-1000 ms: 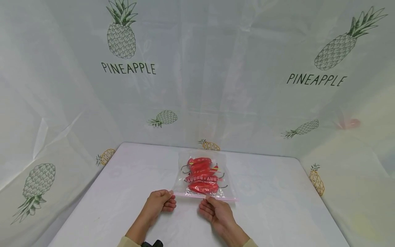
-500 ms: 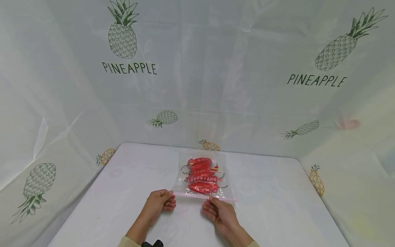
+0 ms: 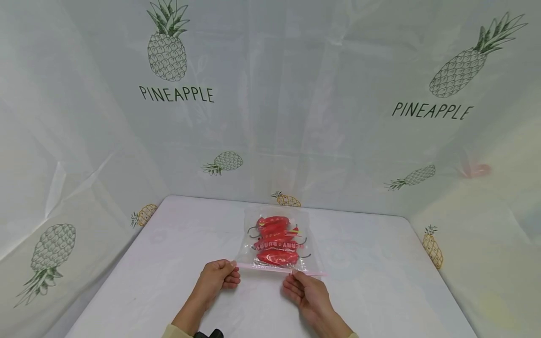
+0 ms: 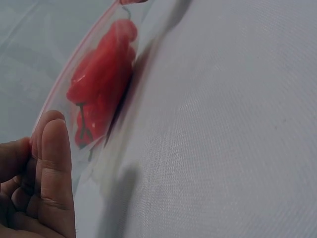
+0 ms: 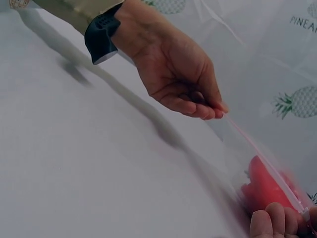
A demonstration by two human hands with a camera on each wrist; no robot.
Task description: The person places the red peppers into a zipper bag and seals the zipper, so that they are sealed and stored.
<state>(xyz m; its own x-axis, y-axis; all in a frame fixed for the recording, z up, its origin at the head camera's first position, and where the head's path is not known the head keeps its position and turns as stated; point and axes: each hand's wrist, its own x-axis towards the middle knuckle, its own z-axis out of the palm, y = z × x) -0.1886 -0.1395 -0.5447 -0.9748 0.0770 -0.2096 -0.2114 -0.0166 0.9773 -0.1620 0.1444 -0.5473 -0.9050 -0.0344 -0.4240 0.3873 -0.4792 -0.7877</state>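
Observation:
A clear zip bag (image 3: 313, 256) with a pink zip strip (image 3: 264, 268) lies on the white table, holding several red peppers (image 3: 276, 257) with dark curved stems. My left hand (image 3: 217, 278) pinches the strip's left end between thumb and forefinger. Right of the strip's middle, my right hand (image 3: 308, 292) pinches it too, its other fingers loosely curled. In the left wrist view, the left fingers (image 4: 55, 168) are at the near end of the strip. The right wrist view has the right fingers (image 5: 277, 220) at the strip, partly cut off by the frame.
The white table (image 3: 380, 281) runs up to a pale curtain (image 3: 317, 117) printed with pineapples, which rises at the back and both sides. A black wrist device (image 5: 103, 37) is strapped to the left wrist. A blurred red shape (image 3: 477, 170) shows at the right curtain.
My right hand has slid to the right along the pink strip, still pinching it. The left hand and the bag of peppers have stayed almost in place.

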